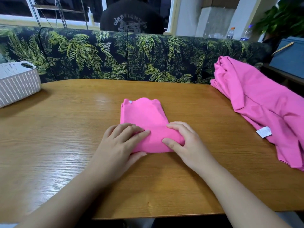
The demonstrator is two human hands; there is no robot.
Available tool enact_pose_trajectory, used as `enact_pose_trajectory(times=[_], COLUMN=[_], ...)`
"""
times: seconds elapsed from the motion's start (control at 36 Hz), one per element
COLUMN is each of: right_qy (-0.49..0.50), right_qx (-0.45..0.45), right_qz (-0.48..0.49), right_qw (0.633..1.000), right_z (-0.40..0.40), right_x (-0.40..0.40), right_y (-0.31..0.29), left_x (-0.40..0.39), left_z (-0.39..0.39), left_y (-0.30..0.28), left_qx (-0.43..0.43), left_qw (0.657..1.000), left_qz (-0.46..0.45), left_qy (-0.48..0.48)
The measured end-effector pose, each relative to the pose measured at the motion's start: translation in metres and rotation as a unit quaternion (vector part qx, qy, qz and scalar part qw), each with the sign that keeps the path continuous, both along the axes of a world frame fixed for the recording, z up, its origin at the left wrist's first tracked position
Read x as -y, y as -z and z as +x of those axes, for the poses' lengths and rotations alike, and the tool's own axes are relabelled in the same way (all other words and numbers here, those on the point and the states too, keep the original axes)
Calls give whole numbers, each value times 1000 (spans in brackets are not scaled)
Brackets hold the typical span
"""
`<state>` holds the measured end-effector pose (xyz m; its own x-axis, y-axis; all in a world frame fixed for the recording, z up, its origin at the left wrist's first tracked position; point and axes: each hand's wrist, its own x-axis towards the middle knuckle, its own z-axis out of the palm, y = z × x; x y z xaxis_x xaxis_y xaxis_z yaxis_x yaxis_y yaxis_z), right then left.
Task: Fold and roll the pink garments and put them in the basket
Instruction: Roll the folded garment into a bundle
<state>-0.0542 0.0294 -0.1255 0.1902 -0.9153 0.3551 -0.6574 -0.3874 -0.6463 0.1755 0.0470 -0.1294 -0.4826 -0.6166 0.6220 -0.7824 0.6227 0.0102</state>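
Folded pink garment (142,116) lies mid-worktop in front of me, its near end rolled up; small white button at its far left corner. My left hand (120,142) sits on the roll's left end, fingers (141,133) laid over the top and thumb tucked under the near edge, clamped on the fabric. My right hand (185,142) grips the roll's right end, fingers curled over the far side, thumb pressing the front.

Second pink garment (261,109) lies unfolded at the right, draped over the worktop edge, white care tag (264,132) showing, print too small to read. White perforated basket (18,83) stands at the far left corner, well apart from the roll; nothing between them.

Worktop (65,137) is glossy wood grain with a rounded far edge. Behind it a dark sofa (115,55) with a green palm-leaf print. Past that a person in a black top (131,18) with a grey print, lettering blurred. Windows, pump bottle (90,15), two drink bottles (230,32), plant at right.
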Motion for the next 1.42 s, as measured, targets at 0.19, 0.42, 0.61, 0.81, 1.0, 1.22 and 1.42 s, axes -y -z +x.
enact_pose_trajectory(times=[0.19, 0.42, 0.61, 0.81, 1.0, 1.22, 1.42], right_qy=[31, 66, 37, 59, 40, 37, 21], right_qx=[28, 15, -39, -96, -127, -45, -34], right_qz=[17, -24, 23, -28, -118, -184, -204], right_qw=[999, 997, 998, 993, 984, 981, 978], right_z=[5, 13, 14, 17, 13, -2, -8], right_x=[16, 6, 2, -4, -13, -38, -44], right_y=[-6, 3, 3, 1, 9, 11, 2], left_x=[10, 23, 36, 45, 32, -13, -27], left_z=[2, 3, 4, 6, -1, -17, -18], left_y=[-5, -14, -25, -30, -38, -34, -38], left_qx=[21, -22, -29, -6, 55, -25, -42], left_qw=[998, 989, 967, 953, 961, 960, 945], left_qz=[42, 142, 249, 299, 266, 278, 324], left_qy=[-31, -19, -34, -49, -58, -24, 20])
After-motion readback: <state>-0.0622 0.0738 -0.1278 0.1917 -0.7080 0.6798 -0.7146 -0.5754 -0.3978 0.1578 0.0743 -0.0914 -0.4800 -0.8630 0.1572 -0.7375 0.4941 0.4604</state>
